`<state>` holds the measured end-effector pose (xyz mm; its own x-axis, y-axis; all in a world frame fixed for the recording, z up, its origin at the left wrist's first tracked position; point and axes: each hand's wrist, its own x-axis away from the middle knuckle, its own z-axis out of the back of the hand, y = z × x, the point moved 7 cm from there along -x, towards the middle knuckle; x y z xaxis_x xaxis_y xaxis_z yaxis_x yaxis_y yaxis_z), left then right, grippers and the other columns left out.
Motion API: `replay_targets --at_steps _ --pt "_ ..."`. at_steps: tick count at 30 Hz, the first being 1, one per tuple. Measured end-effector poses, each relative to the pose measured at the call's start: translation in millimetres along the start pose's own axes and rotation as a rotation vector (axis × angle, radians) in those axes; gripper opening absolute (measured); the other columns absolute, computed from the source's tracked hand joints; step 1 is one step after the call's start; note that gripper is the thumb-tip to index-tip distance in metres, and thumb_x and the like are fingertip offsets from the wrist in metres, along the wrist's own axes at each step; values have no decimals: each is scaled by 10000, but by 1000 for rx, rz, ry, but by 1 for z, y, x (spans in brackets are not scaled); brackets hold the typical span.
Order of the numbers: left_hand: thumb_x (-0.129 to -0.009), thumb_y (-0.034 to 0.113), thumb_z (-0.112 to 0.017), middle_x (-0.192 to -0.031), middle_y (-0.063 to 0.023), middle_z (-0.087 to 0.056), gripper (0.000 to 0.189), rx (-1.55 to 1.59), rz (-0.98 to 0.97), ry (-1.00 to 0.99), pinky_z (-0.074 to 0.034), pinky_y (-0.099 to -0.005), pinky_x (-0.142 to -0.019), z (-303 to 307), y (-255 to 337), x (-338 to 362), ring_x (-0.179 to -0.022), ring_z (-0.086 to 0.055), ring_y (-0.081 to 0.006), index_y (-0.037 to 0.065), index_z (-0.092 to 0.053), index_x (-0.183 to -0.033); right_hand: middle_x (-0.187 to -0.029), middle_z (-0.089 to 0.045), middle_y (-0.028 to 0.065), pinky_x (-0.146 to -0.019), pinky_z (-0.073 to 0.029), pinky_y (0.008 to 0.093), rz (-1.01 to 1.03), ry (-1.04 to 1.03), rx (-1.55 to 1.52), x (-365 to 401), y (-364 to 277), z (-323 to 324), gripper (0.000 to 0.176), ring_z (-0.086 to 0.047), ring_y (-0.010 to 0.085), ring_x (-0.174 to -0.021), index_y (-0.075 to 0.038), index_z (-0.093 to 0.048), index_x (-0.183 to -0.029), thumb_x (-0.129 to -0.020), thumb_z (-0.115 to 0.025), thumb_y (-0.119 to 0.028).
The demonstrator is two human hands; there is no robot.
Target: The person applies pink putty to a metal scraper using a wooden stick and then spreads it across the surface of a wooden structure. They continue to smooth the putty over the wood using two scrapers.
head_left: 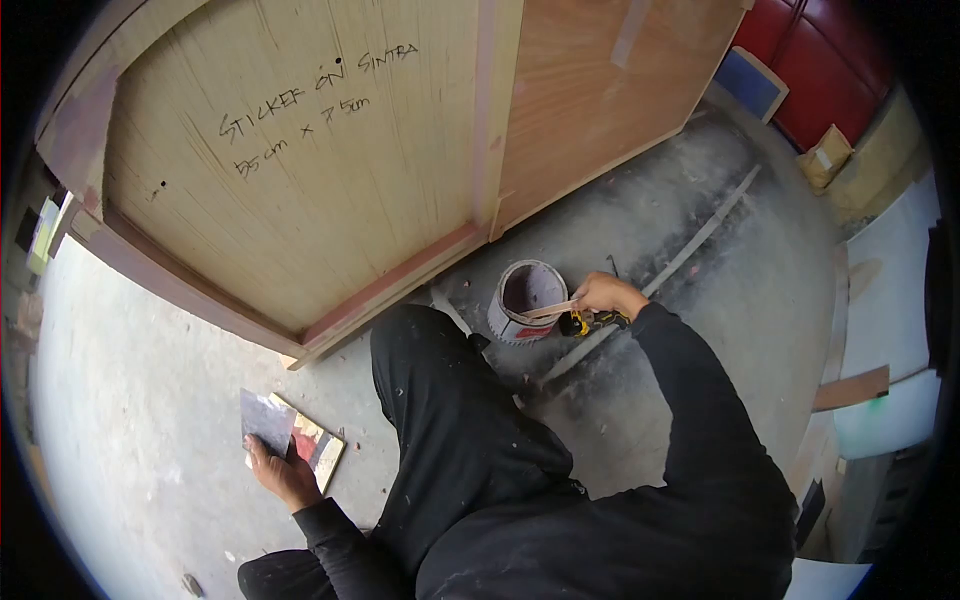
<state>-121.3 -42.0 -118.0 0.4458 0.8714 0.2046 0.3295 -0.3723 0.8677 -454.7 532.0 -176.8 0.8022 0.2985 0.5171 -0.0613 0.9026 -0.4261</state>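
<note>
My right hand [606, 294] grips a flat wooden stick [548, 310] that lies across the rim of an open can [527, 301] holding dark reddish-brown paste. A yellow-and-black tool [590, 322] lies on the floor just under that hand. My left hand [278, 470] rests low on the concrete floor and holds a grey flat scraper blade [266, 420] over a small board [318, 446] smeared with colour. My legs in black trousers [450, 420] stretch between the two hands.
A large plywood panel [300, 170] with reddish-brown framed edges and handwritten black notes leans in front of me, a second panel [610, 90] beside it. A thin strip [700, 235] lies on the dusty floor. Red doors [830, 60] and boards stand at right.
</note>
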Motion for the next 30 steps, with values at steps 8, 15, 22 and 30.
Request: replay_targets --at_steps 8,15,22,30 --pt "-1015 235 -570 -1163 -128 -571 372 -801 -622 -149 -507 -353 -825 -52 51 28 -1041 -585 -240 -28 -533 -1276 -667 -649 91 -512 -449 336 -161 26 -207 97 37 11 285 -576 156 -541 -16 -680 -1064 -893 -690 -244" --pt "-1036 165 -530 -1049 -67 -617 264 -104 -66 -557 -486 -275 -835 -205 23 63 -941 -580 -134 -20 -586 -1216 -855 -692 137 -561 -516 364 -247 -47 -532 125 83 -65 230 -700 225 -679 1 -557 -1110 -945 -599 -154" --pt "-1006 209 -538 -1037 -50 -620 283 -445 92 -818 -457 -270 -812 -340 -86 76 -926 -559 -129 -24 -589 -1159 -955 -711 210 -813 -530 399 -148 278 -134 119 103 -103 343 -700 316 -932 33 -538 -1234 -919 -573 -99" --pt "-1007 196 -508 -904 -51 -610 278 -630 236 -677 -465 -314 -733 -322 -202 72 -800 -544 -140 -49 -585 -1113 -812 -688 105 -677 -506 305 -133 453 -407 151 68 -107 324 -631 160 -709 -24 -646 -1251 -982 -593 -195"
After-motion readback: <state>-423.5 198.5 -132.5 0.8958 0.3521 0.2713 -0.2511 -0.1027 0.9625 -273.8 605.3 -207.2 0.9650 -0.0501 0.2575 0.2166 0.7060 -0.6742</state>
